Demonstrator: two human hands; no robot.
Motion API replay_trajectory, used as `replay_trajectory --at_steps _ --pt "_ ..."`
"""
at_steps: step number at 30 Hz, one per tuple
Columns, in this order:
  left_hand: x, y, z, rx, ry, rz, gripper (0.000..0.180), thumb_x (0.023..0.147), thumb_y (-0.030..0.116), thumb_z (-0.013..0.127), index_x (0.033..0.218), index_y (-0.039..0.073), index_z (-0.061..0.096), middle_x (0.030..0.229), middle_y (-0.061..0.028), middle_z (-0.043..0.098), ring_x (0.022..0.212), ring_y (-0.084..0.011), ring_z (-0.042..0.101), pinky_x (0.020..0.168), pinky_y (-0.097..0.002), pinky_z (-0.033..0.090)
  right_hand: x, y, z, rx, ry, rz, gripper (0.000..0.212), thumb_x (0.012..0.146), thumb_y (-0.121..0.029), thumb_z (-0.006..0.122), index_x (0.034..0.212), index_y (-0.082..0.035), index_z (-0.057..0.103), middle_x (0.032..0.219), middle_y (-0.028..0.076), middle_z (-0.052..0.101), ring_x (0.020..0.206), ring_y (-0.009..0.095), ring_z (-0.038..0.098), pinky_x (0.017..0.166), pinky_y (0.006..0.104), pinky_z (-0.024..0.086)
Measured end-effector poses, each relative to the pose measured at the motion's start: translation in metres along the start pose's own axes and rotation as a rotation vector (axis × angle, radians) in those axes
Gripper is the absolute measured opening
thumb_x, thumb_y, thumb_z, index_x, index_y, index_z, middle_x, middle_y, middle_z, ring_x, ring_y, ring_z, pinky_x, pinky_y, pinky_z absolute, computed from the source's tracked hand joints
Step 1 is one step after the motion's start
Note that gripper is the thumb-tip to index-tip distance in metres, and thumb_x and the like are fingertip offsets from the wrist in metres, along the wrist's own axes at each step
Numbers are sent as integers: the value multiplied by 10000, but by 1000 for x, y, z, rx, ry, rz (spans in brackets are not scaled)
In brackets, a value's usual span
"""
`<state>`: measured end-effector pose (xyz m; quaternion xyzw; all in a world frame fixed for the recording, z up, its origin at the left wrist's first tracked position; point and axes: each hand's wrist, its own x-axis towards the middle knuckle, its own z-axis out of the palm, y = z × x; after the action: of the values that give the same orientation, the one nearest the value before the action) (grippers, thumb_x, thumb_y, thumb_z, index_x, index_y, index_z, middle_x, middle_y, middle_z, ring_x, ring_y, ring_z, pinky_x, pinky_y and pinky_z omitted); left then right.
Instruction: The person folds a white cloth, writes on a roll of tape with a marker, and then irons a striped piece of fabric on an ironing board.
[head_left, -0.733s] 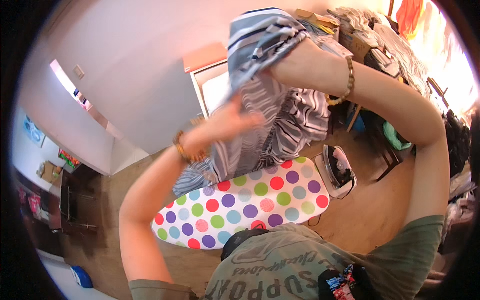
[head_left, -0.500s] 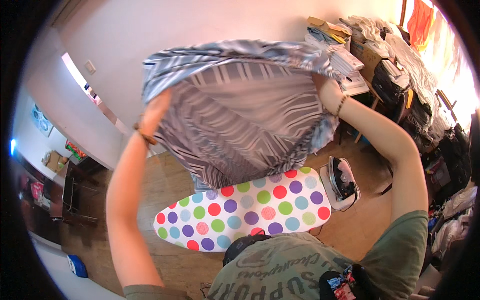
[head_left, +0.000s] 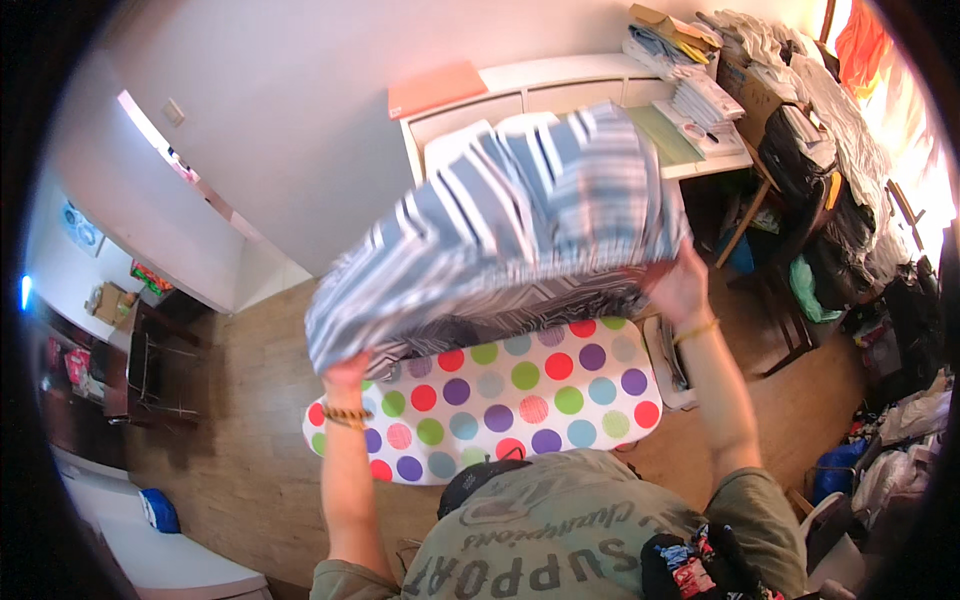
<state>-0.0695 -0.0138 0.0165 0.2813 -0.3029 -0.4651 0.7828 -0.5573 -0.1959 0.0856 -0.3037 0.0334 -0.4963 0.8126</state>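
Observation:
A large blue-grey and white striped cloth (head_left: 490, 215) hangs stretched between my hands, with a gathered edge toward me and its darker inner side showing below. My left hand (head_left: 347, 372) is closed on its left corner, low over the narrow end of the ironing board. At the right corner, my right hand (head_left: 682, 288) grips the same edge, higher and farther off. Beneath lies an ironing board (head_left: 500, 405) with a white cover of coloured dots, its far edge partly hidden by the cloth. An iron (head_left: 672, 350) rests at the board's wide right end, largely hidden by my right forearm.
Behind the cloth stands a white desk (head_left: 715, 166) with stacked papers and an orange-red folder (head_left: 435, 88). Piled clothes and bags (head_left: 840, 150) crowd the right side. A dark chair (head_left: 785, 320) stands right of the board. Dark furniture (head_left: 140, 370) is at the left.
Both hands have come down and toward me with the cloth. Its opening, earlier facing me, has folded over so the striped outer side shows on top. The desk behind has come into view.

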Motion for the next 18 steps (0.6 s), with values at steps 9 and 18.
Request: replay_trajectory --at_steps 9,18 --pt "-190 -127 -48 -725 854 -274 771 829 655 264 1369 109 329 1410 -102 326 1305 -309 280 1066 -500 214 -211 171 -137 376 850 339 403 953 -320 315 1246 -77 447 1244 93 514 1119 275 507 953 434 410" --pt "-170 -213 15 -488 533 -1108 338 864 266 563 1139 75 523 1141 -120 564 1079 -283 520 970 -457 384 -186 187 -123 271 752 435 409 941 -322 349 1259 -84 450 1288 76 486 1168 247 467 994 399 368"
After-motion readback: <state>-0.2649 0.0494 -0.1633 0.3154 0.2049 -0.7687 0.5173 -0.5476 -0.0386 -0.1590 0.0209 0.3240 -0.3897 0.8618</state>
